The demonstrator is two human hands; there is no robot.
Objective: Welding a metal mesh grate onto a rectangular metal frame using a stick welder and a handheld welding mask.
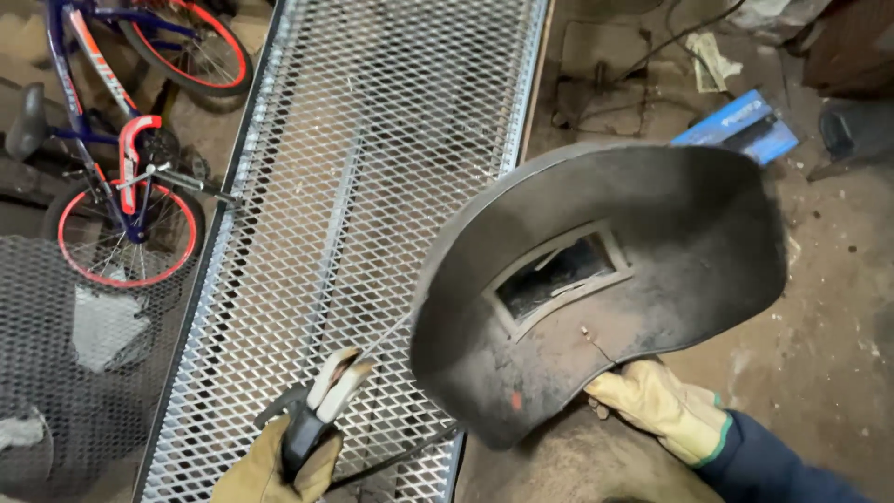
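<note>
My right hand [663, 407], in a tan leather glove with a dark blue sleeve, holds a dark hand-held welding shield [652, 251] by its lower edge, its small window facing me. At the bottom of the view, my gloved left hand [270, 466] grips a welding electrode holder [321, 405] with a thin rod [389, 333] sticking up towards the shield. Both are above a long panel of expanded metal mesh [363, 168] in a steel frame, which runs away from me.
A small bicycle [121, 177] with red rims lies on the dirt floor to the left. A second dark mesh sheet [74, 373] lies at lower left. A blue box [740, 126] and cables [633, 65] lie on the floor at upper right.
</note>
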